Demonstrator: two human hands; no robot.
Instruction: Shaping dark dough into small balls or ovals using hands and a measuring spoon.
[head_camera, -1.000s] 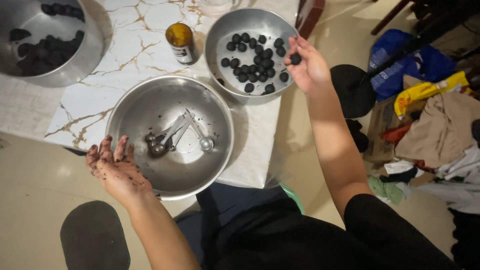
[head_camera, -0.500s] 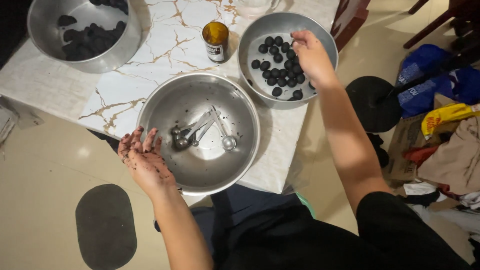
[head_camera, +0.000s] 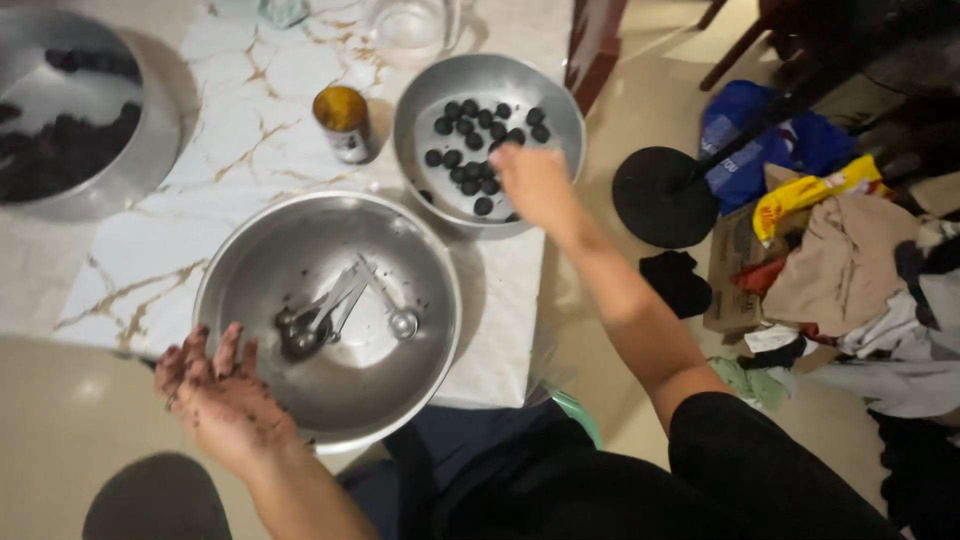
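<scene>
Far to the left of your left hand, at the top corner of the white marble table (head_camera: 250, 110), sits a big metal pan (head_camera: 150, 150) with dark, sticky stuff in it.

Your left hand (head_camera: 222, 400) is held up, palm facing you, at the near left rim of the large metal bowl (head_camera: 300, 250). The fingers are spread apart and hold nothing. Dark crumbs and smears stick to the palm and the fingers. The hand looks just beside the rim; you cannot tell if it touches.

Inside that bowl, up and to the right of your left hand, lie some metal measuring spoons (head_camera: 335, 310). They are bunched together, with dark bits on them. The rest of the bowl is shiny and bare.

Past the bowl, farther from you, stands a small open tin can (head_camera: 343, 122) with something yellow-brown inside. Beyond it, at the far edge of the table, is a clear glass jar (head_camera: 408, 25).

Your right hand (head_camera: 535, 185) reaches out over the near right side of the smaller metal bowl (head_camera: 560, 110). The hand is blurry, so you cannot tell if the fingers are pinching anything. Just to the left of it, in the bowl, lie many small dark balls (head_camera: 470, 150), close together in a bunch.

To the right of your right arm, down on the floor, is a round black base (head_camera: 660, 195), and past it a pile of clothes and bags (head_camera: 850, 260).
</scene>
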